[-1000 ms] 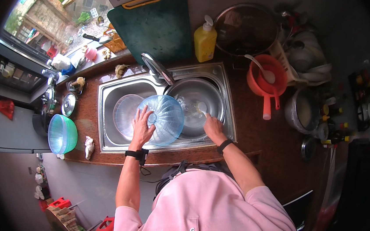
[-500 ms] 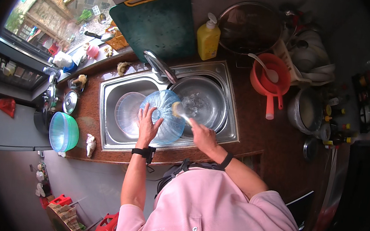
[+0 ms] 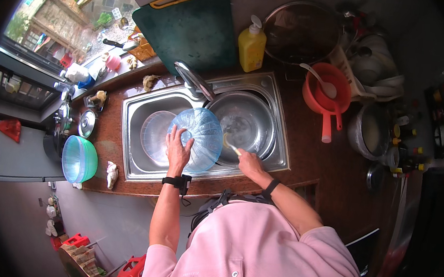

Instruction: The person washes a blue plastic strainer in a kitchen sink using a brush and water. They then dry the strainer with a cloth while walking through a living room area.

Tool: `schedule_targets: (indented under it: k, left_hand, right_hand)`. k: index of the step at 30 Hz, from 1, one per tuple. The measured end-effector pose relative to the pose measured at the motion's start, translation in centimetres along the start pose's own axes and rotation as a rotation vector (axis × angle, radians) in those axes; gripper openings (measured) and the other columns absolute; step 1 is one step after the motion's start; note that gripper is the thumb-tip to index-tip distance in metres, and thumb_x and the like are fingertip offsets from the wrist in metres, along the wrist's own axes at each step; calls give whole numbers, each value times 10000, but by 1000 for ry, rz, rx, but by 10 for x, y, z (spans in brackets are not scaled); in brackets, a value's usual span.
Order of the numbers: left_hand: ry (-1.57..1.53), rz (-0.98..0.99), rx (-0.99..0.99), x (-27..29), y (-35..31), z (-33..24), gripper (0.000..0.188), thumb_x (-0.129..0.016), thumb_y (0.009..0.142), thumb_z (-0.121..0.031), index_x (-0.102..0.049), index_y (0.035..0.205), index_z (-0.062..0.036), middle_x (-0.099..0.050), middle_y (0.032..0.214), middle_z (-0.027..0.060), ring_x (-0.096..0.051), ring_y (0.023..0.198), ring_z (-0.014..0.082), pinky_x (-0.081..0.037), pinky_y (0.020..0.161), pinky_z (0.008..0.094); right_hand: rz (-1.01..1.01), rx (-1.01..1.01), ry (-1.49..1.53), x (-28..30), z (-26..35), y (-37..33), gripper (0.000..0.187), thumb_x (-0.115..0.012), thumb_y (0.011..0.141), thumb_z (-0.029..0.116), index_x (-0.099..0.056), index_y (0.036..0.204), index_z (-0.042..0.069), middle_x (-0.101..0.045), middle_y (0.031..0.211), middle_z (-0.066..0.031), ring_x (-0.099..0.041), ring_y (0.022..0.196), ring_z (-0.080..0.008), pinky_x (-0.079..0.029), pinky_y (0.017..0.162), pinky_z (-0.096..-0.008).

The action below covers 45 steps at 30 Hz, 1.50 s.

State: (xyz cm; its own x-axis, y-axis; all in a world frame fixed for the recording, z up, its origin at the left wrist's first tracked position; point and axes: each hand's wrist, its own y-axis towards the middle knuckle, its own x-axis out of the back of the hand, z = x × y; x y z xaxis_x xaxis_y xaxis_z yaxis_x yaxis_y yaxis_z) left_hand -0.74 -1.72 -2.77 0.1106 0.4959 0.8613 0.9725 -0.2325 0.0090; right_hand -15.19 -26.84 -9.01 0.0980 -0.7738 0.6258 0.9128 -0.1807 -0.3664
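Left hand (image 3: 179,155): fingers spread across the base of a clear blue bowl (image 3: 205,129), base toward the viewer; cannot tell whether it grips or only steadies. Bowl position: over the middle of the steel sink (image 3: 126,154), its right side overlapping a round metal basin (image 3: 250,117) in the right compartment. Right hand (image 3: 252,165): closed on the handle of a brush (image 3: 237,151), head near the bowl's right edge, above the basin; contact unclear. A second clear bowl (image 3: 153,124), pinkish at the rim, sits in the left compartment, partly behind the blue one. Faucet (image 3: 198,82) above both. Counter, left: green bowl (image 3: 87,159). Behind sink: yellow pump bottle (image 3: 250,51), dark green board (image 3: 189,33)
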Motion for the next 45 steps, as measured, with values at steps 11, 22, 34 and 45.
schedule_targets:
  k: [11, 22, 34, 45]
  left_hand:
    - [-59, 29, -147, 8, -4, 5, 471, -809, 868, -217, -650, 1305, -141, -458, 1602, 170, -383, 1481, 443, -281, 1249, 515]
    - [-86, 42, -164, 3, 0, 15, 476, -808, 875, -239, -643, 1316, -168, -446, 1617, 145, -347, 1495, 466, -295, 1218, 559]
    - [-100, 92, -244, 12, 1, 6, 478, -823, 856, -202, -655, 1300, -152, -453, 1609, 160, -360, 1482, 479, -296, 1217, 564]
    - [-43, 177, -137, 12, 4, -7, 476, -777, 841, -307, -657, 1296, -237, -391, 1664, 77, -250, 1565, 430, -136, 1184, 771]
  right_hand:
    - [-163, 45, 241, 52, 30, -3, 386, -579, 984, 191, -657, 1358, 138, -734, 1073, -253, -710, 988, -439, -562, 839, -540]
    - [-267, 171, 145, 50, 46, -13, 352, -613, 976, 182, -686, 1315, 120, -736, 971, -218, -710, 911, -445, -570, 776, -522]
    - [-252, 306, 64, 76, 77, -1, 328, -631, 953, 134, -693, 1272, 86, -742, 867, -210, -731, 770, -408, -578, 676, -511]
    - [-270, -41, -188, 29, -38, 54, 243, -578, 900, 77, -731, 1088, 100, -741, 910, -221, -710, 903, -455, -554, 775, -564]
